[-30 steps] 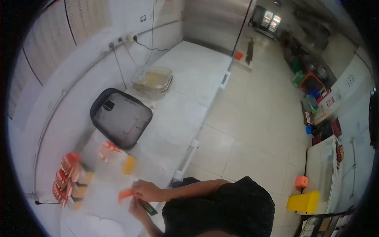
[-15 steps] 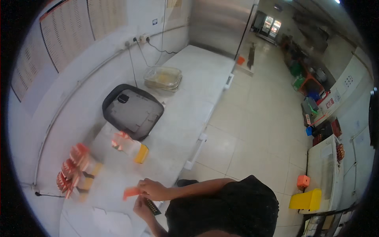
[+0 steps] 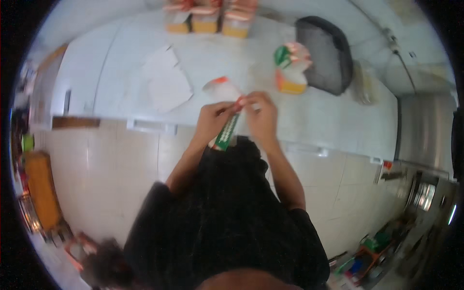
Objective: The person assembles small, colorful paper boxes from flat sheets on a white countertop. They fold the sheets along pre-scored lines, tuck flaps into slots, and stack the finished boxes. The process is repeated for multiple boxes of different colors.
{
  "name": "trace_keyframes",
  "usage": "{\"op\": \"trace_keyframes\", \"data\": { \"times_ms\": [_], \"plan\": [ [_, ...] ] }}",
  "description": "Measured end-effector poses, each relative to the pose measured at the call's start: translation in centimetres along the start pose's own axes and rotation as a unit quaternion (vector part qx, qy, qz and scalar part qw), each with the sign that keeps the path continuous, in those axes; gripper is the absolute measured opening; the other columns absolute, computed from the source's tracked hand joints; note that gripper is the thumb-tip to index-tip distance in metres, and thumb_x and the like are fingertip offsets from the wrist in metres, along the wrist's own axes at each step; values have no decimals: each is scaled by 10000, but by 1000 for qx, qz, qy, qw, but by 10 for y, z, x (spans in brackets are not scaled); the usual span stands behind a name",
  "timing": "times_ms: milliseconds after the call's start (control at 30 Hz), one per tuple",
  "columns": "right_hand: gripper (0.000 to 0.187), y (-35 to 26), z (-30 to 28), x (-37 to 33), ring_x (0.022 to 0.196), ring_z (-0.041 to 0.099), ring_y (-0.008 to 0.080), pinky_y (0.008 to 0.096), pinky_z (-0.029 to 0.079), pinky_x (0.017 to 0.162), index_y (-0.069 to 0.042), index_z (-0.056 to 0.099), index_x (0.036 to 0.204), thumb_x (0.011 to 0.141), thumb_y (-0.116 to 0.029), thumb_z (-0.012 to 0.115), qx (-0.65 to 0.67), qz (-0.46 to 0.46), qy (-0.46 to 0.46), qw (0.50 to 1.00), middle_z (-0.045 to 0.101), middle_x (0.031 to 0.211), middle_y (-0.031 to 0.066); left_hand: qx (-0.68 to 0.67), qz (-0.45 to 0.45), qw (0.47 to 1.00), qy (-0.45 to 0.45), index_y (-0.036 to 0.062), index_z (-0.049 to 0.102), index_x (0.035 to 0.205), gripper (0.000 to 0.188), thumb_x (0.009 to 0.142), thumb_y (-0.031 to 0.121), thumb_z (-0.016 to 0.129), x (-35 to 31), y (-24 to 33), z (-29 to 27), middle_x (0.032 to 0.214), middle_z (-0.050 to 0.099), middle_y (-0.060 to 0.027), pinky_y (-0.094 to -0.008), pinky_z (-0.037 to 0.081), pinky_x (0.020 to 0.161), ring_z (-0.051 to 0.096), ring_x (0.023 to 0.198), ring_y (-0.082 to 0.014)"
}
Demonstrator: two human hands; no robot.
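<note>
In front of me, over the table's near edge, both hands hold one partly folded cardboard carton (image 3: 225, 134). A green panel with pale marks hangs down toward me, and a white inner side with an orange-red end points away over the table. My left hand (image 3: 211, 121) is closed on the carton's left side. With bent fingers, my right hand (image 3: 261, 113) pinches its red part from the right. Motion blurs the fingertips and the fold between them. White flat carton blanks (image 3: 166, 84) lie on the table to the left of my hands.
Along the wall stand several made-up red and yellow cartons (image 3: 204, 20). Another open carton (image 3: 292, 72) stands to the right, beside a dark grey tray-like case (image 3: 325, 55) and clear plastic containers (image 3: 365, 82). A steel cabinet (image 3: 425, 128) closes off the table's right end.
The view has swung round to face the table squarely. Both hands remain together on the carton, whose green panel and white inner side now show more. The standing cartons appear unmoved on the table.
</note>
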State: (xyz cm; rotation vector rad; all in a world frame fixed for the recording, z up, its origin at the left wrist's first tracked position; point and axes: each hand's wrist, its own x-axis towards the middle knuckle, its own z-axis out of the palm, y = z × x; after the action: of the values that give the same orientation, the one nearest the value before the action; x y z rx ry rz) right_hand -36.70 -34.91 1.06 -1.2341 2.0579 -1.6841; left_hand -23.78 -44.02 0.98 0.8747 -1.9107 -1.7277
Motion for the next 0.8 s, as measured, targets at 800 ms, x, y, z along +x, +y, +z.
{"op": "trace_keyframes", "data": {
  "times_ms": [800],
  "plan": [
    [74,-55,53,-16,808,635,219,305,521,554,-29,602,803,826,-49,669,-79,-76,-122,986,622,940,73,-160,-24,979,120,-23,703,1086,223,914,114,671,-54,-24,-42,896,719,-54,-221,511,704,618,793,-68]
  ]
}}
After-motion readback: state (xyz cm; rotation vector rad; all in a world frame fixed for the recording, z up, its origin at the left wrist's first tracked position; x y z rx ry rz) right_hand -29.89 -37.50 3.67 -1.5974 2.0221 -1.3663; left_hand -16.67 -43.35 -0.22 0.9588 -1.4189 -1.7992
